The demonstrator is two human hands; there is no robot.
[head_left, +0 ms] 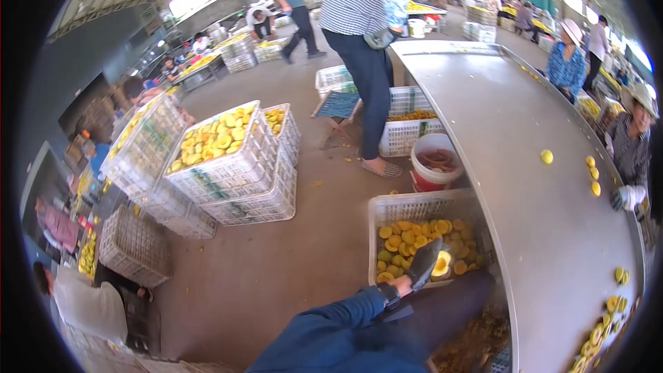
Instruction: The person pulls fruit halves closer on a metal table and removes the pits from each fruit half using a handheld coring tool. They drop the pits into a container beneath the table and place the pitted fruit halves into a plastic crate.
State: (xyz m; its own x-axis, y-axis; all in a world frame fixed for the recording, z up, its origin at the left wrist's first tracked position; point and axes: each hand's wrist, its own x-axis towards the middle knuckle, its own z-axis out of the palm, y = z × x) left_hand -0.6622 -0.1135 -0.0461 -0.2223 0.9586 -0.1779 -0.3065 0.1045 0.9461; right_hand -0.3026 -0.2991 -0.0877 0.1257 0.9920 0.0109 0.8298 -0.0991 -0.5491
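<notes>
My left hand, in a dark glove with a black band at the wrist, reaches over a white crate. It holds a yellow halved fruit against its fingers, cut side showing. Below lie several yellow and greenish fruit halves inside the crate. My right hand does not show. To the right stands a long metal table with cut fruit pieces along its far edge and a few loose ones.
Stacked white crates full of fruit stand at the left. A red-and-white bucket is beyond my crate, near a standing person. A gloved co-worker sits across the table. Other people are in the background.
</notes>
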